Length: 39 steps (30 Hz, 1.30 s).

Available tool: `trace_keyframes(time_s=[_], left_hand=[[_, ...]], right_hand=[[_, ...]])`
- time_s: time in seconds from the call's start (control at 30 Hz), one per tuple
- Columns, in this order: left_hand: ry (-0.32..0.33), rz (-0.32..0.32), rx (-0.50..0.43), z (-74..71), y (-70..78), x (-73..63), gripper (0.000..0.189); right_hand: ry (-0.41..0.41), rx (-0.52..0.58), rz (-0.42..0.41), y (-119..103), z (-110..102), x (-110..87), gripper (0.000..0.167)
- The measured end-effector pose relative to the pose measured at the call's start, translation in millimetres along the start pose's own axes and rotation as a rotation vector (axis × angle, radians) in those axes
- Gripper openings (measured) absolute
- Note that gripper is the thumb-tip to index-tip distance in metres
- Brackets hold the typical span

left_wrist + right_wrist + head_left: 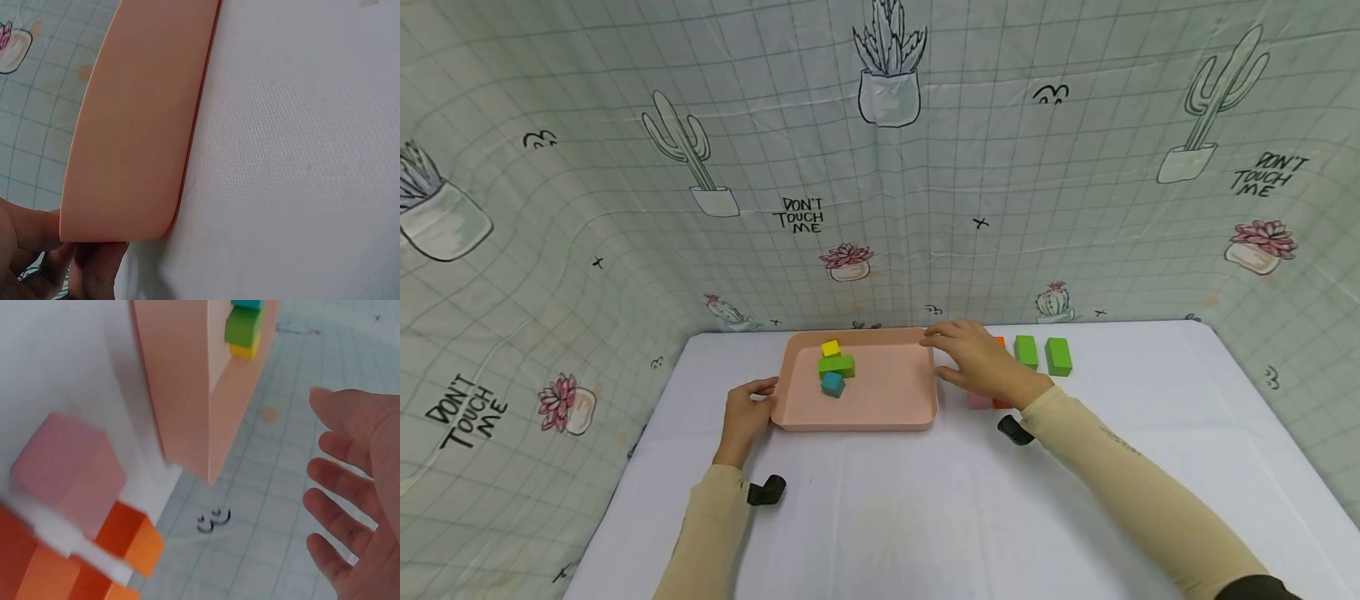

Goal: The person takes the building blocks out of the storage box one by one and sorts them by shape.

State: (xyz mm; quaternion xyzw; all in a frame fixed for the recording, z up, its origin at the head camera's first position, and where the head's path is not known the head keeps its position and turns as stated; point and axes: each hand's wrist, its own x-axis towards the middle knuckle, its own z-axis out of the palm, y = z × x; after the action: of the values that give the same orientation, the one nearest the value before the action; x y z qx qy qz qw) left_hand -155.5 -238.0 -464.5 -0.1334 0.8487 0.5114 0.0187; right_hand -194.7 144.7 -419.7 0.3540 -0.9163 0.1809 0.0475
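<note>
A shallow pink tray [887,392] holds a yellow block [831,348], a green block [837,367] and a blue block [832,384] grouped left of its middle. My left hand [748,417] grips the tray's left end; in the left wrist view, fingers [37,226] meet the rim and end wall, their tips partly hidden. By the right rim hovers my right hand [977,360], fingers spread and loosely bent. The right wrist view shows it apart from the tray [181,387], holding nothing.
Right of the tray stand two green blocks [1058,357]. A pink block [72,469] and several orange blocks [134,540] lie partly hidden beneath the right hand in the head view. The white table [887,517] meets a patterned cloth backdrop [925,275] behind.
</note>
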Motion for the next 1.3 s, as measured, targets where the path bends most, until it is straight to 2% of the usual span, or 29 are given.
trace_keyframes(time_s=[0.53,0.93,1.13,1.3], left_hand=[[0.006,0.004,0.007,0.3,1.4,5.1,0.038],[0.004,-0.005,-0.007,-0.6,-1.6,5.8,0.039],[0.000,-0.007,-0.001,-1.2,-0.4,3.4,0.038],[0.002,-0.013,-0.009,-0.3,-0.8,1.6,0.037]], right_hand=[[-0.135,0.000,-0.044,-16,24,38.6,0.051],[-0.181,-0.022,-0.161,-32,36,58.1,0.052],[-0.246,-0.013,-0.167,-38,43,70.2,0.054],[-0.258,-0.047,-0.179,-45,48,78.8,0.055]])
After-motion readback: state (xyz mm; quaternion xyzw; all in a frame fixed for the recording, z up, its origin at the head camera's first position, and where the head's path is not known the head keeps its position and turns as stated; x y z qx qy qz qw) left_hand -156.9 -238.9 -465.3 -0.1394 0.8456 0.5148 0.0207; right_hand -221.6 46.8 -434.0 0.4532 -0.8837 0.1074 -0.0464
